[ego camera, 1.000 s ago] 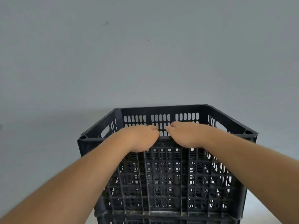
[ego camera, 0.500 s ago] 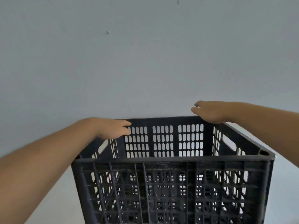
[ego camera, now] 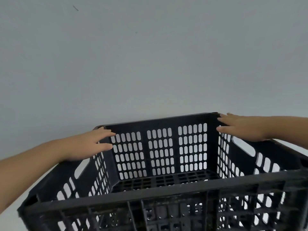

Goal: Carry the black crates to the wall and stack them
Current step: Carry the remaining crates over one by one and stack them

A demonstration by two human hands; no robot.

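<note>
Head view: the black crate [ego camera: 160, 147] sits at 6 o'clock, its far side close to the grey wall [ego camera: 150, 55]; contact between them cannot be confirmed. The left hand [ego camera: 86, 145] rests on the crate's 10 o'clock corner and the right hand [ego camera: 245, 129] on its 2 o'clock corner, both with fingers straight, gripping nothing. The step in hand is probably final alignment. The next move calls for squaring the crate, then letting go. What supports the crate is out of frame; a pale surface [ego camera: 10, 219] shows at 8 o'clock.

Soft even light, slight edge blur.
</note>
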